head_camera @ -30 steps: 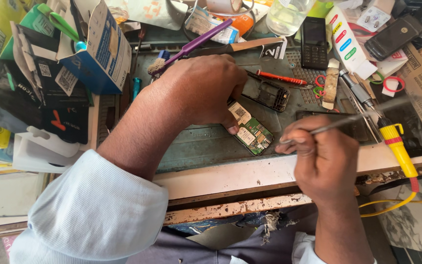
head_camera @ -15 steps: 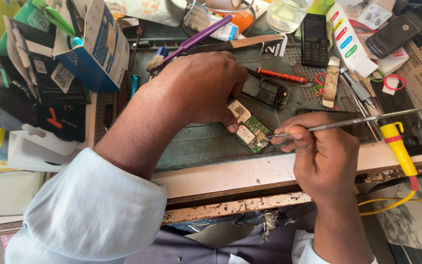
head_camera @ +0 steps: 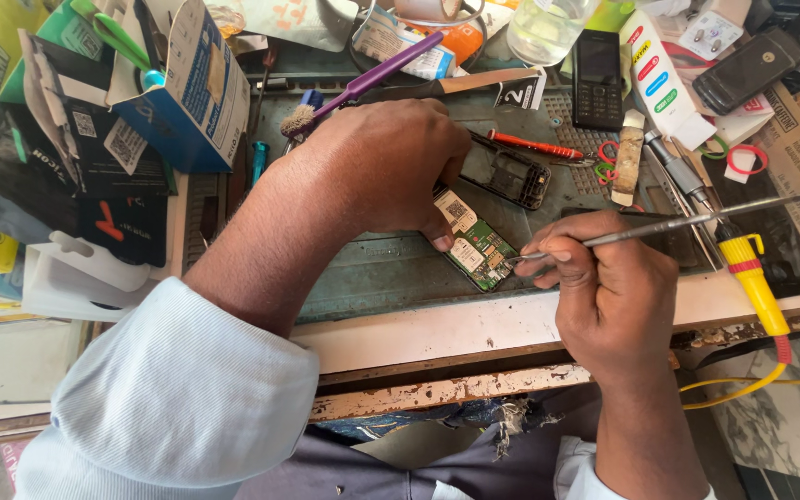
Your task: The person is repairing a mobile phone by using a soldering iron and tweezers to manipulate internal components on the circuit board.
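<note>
Mat (head_camera: 372, 278) front bare; phone frame (head_camera: 506, 173) blocks behind

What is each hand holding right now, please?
Left hand: pressed on the circuit board, pinning it.
Right hand: closed on a metal tool.

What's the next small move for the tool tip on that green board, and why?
Probably ease the metal tool tip down onto the green circuit board: the right hand has it aimed at the board's right edge, and the left hand pins the board to the mat.

Cluttered workbench (head_camera: 437, 324), green mat (head_camera: 372, 268)
</note>
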The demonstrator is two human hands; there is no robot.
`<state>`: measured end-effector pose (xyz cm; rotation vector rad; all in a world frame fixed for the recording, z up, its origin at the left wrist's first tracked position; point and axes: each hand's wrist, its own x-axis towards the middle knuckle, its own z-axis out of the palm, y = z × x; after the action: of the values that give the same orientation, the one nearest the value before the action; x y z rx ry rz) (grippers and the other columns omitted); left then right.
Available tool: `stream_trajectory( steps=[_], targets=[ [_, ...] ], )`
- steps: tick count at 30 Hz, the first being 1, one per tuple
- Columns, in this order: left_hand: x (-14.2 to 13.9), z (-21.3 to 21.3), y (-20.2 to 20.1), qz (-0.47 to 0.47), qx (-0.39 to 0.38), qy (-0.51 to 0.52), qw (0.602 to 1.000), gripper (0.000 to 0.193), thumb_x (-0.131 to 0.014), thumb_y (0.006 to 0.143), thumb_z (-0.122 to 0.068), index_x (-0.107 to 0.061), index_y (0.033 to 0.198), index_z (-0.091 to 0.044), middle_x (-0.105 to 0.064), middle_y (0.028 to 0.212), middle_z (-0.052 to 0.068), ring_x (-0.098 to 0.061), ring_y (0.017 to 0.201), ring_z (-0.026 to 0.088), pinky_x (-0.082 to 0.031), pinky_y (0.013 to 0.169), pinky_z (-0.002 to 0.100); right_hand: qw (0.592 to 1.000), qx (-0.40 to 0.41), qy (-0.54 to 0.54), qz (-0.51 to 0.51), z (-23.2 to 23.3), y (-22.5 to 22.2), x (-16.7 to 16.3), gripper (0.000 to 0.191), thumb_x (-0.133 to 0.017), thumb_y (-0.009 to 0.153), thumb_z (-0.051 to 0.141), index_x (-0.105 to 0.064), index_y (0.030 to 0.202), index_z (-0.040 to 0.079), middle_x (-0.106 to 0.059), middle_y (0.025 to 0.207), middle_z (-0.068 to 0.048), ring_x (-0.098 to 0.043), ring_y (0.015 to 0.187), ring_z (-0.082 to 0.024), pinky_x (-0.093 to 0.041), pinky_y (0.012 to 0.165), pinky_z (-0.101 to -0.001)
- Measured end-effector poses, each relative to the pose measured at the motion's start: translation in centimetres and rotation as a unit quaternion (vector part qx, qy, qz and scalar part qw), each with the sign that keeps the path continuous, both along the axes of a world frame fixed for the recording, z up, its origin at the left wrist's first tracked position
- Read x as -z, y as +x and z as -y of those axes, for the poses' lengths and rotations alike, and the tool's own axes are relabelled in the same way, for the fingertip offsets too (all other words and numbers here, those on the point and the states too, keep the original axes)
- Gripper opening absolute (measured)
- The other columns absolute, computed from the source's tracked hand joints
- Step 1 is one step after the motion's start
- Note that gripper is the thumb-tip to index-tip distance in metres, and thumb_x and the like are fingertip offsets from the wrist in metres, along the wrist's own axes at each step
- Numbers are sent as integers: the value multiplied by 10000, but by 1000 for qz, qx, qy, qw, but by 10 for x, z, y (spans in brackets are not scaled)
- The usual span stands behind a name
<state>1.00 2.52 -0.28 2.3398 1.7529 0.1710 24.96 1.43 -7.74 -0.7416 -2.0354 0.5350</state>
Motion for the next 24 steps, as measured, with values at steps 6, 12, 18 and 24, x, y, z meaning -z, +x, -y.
stream_trajectory(
  steps=[6, 12, 18, 24],
  targets=[
    [-2, 1, -2, 0, 2, -4, 1000, 522, -971, 568, -430, -721, 914, -130, -678, 1027, 44, -668, 1038, 269, -539, 854, 438, 1000, 11, -4, -12, 1, 0, 1, 223, -504, 1146, 157, -545, 1016, -18, -701, 865, -103, -774, 790, -161, -630, 654, -259],
    [-1, 0, 0, -1, 6, 5, 1000, 539, -976, 543, -430, -720, 916, -136, -667, 1032, 41, -668, 1032, 267, -542, 839, 439, 1000, 13, -7, 0, -1, 0, 0, 223, -505, 1137, 157, -553, 1018, -25, -709, 867, -101, -776, 774, -164, -632, 641, -257],
    [-3, 2, -1, -2, -6, -6, 1000, 516, -964, 570, -429, -723, 928, -147, -694, 1017, 33, -666, 1057, 257, -539, 864, 433, 1000, 22, 3, 0, -1, -2, -1, 220, -510, 1137, 145, -560, 1001, -20, -695, 819, -85, -773, 755, -159, -631, 628, -256],
    [-2, 1, 1, -5, -6, -9, 1000, 529, -972, 554, -427, -721, 924, -144, -674, 1041, 31, -670, 1033, 260, -542, 846, 436, 1000, 28, -10, -7, 1, -2, -1, 208, -519, 1133, 128, -567, 1009, -31, -712, 848, -93, -777, 773, -166, -629, 624, -256]
  ],
)
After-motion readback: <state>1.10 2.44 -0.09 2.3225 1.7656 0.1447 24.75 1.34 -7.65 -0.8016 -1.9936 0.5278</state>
